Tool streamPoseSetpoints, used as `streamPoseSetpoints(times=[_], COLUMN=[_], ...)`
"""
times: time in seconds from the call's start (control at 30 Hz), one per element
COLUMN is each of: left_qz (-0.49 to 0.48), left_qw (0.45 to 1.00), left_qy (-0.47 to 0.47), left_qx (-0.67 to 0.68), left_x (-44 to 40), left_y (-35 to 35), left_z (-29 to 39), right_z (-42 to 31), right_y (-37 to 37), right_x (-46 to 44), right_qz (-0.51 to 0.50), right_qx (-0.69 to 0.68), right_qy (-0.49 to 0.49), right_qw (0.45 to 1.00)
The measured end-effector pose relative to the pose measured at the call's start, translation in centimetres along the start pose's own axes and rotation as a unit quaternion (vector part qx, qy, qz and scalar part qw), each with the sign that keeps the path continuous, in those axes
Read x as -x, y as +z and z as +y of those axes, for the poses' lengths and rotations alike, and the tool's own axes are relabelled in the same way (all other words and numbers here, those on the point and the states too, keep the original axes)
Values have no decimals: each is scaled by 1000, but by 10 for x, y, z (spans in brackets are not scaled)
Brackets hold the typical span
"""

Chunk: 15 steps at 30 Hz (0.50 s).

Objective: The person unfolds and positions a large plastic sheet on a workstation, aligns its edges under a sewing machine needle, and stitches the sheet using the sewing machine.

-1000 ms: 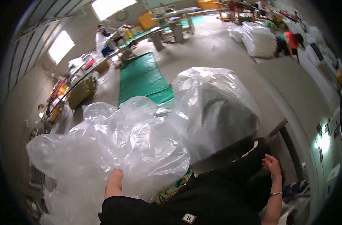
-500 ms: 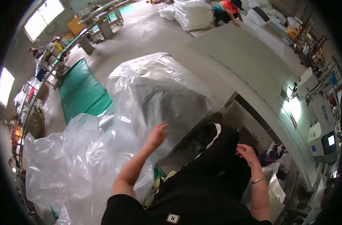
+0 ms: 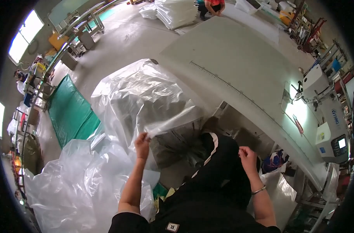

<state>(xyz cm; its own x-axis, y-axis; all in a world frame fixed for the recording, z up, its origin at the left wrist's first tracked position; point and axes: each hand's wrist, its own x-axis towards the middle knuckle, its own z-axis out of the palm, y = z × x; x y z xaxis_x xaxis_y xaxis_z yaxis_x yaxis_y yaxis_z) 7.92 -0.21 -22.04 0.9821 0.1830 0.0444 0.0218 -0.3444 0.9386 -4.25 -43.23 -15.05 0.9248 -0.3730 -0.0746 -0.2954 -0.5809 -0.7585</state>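
Clear plastic sheeting (image 3: 134, 89) covers a large dark-sided bundle in front of me. My left hand (image 3: 142, 145) is closed on an edge of this sheeting, which is pulled up toward the hand. More crumpled clear plastic (image 3: 76, 182) lies to the left, beside my left forearm. My right hand (image 3: 247, 156) is above my dark-clothed leg, its fingers curled together; whether anything is between them is too small to tell. A metal bracelet is on the right wrist.
A grey table (image 3: 231, 58) with a ruler strip (image 3: 223, 83) and a lit sewing machine (image 3: 328, 120) stands on the right. A green sheet (image 3: 72, 110) lies on the floor at left. Another person (image 3: 212, 7) crouches beyond the table, near stacked plastic (image 3: 175, 13).
The view has turned to the right. My left hand left the crumpled plastic, moved across to the covered bundle and took hold of its sheeting, lifting the edge.
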Motion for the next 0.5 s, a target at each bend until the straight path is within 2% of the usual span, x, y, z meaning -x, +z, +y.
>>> streamPoseSetpoints(times=[0.03, 0.07, 0.1, 0.13, 0.17, 0.2, 0.23, 0.27, 0.3, 0.37, 0.4, 0.43, 0.47, 0.5], left_qz=[0, 17, 33, 19, 16, 15, 12, 14, 9, 12, 22, 33, 35, 36], left_qw=[1000, 999, 997, 998, 998, 989, 973, 968, 967, 954, 947, 939, 944, 949], left_qy=[-10, 31, 72, 54, 57, 124, 190, 208, 210, 246, 270, 296, 289, 282], left_qx=[27, 2, -22, -16, -19, -76, -131, -142, -144, -168, -170, -171, -155, -139], left_x=[-11, -19, -21, -19, -15, -11, -6, 1, 8, 21, 29, 37, 49, 63], left_y=[-12, -15, -14, -12, -10, -6, -2, 3, 8, 10, 12, 15, 18, 19], left_z=[33, 60, 84, 107, 123, 135, 147, 157, 163, 171, 179, 185, 187, 187], right_z=[-36, -69, -115, -165, -202, -219, -250, -243, -241, -242, -234, -209, -178, -154], right_y=[1, 7, 1, -13, -30, -32, -53, -46, -43, -34, -14, 28, 68, 102], right_x=[-1, 4, 13, 24, 35, 48, 55, 66, 65, 55, 39, 29, 22, 15], right_qz=[3, -45, -125, -214, -312, -377, -452, -496, -492, -575, -631, -637, -571, -534], right_qx=[11, -97, -155, -194, -251, -427, -454, -533, -537, -458, -373, -361, -436, -506], right_qy=[-75, -60, -80, -130, -186, -233, -268, -316, -316, -332, -227, -29, 27, 104], right_qw=[997, 992, 977, 949, 897, 789, 719, 607, 609, 591, 641, 680, 695, 669])
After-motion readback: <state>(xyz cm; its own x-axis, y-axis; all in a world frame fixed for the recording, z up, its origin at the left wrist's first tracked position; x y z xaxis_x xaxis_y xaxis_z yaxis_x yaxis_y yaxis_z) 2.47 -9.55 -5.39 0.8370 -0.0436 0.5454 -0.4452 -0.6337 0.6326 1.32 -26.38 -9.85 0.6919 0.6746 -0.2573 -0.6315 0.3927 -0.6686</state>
